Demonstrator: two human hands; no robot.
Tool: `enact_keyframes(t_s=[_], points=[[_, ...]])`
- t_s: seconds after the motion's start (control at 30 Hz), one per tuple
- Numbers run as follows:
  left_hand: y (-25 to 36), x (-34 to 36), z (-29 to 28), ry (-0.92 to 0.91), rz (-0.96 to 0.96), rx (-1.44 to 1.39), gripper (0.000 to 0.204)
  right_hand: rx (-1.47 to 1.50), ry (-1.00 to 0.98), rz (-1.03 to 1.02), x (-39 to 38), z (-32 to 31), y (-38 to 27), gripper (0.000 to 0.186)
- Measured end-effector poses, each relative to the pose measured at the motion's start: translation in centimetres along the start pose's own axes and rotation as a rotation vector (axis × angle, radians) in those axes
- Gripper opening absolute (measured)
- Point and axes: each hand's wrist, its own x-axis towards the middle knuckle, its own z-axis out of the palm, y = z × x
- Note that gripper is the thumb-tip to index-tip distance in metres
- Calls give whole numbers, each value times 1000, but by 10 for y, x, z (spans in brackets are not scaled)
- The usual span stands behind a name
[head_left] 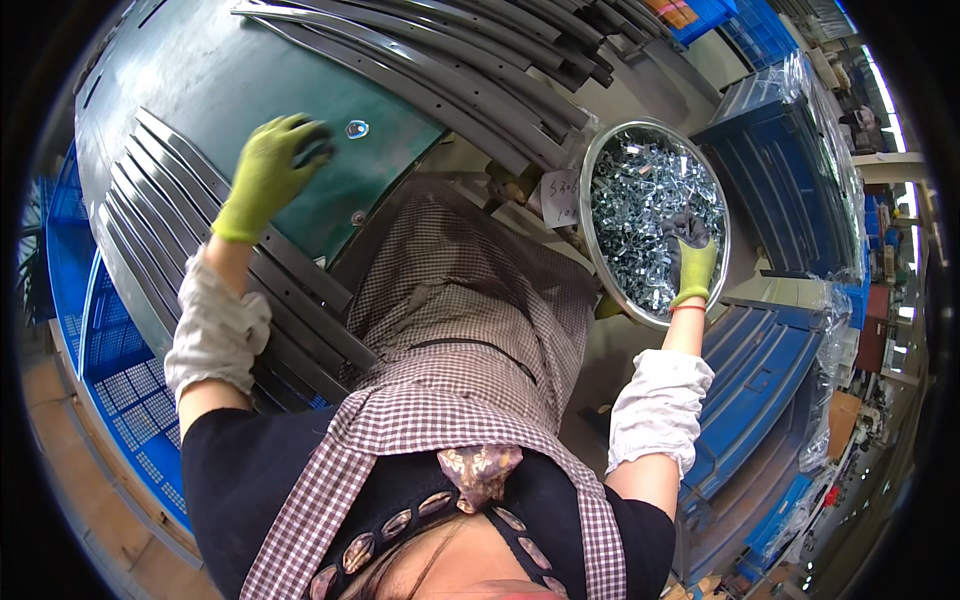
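My left hand (280, 165), in a yellow-green glove with dark fingertips, hovers over the green tabletop (345, 190). Its fingers are bent, with a gap between them, and I see nothing held. Just to its right a small shiny metal piece (357, 129) lies on the green surface. My right hand (690, 255), gloved the same way, reaches into a round metal bowl (591, 235) full of small silvery metal clips (640, 190). Its dark fingertips blend in among the clips, so their grip is hidden.
Long dark metal strips (190, 200) lie left of me, and more strips (430, 75) extend across the far side. Blue crates (130, 385) stand at the left edge. Large blue bins (780, 170) wrapped in clear plastic stand at right. A paper label (560, 198) hangs beside the bowl.
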Motion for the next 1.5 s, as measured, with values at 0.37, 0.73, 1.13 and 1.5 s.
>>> enact_keyframes(t_s=[0.37, 0.73, 1.13, 1.5], points=[[40, 62, 74, -80, 301, 219, 48, 204, -27, 227, -14, -3, 13, 12], [38, 20, 60, -46, 223, 96, 57, -160, 31, 141, -23, 7, -6, 19], [38, 4, 62, -112, 182, -57, 75, 423, -67, 295, -15, -10, 16, 20], [57, 11, 72, 30, 96, 34, 73, -635, -203, 160, 5, -5, 7, 23]])
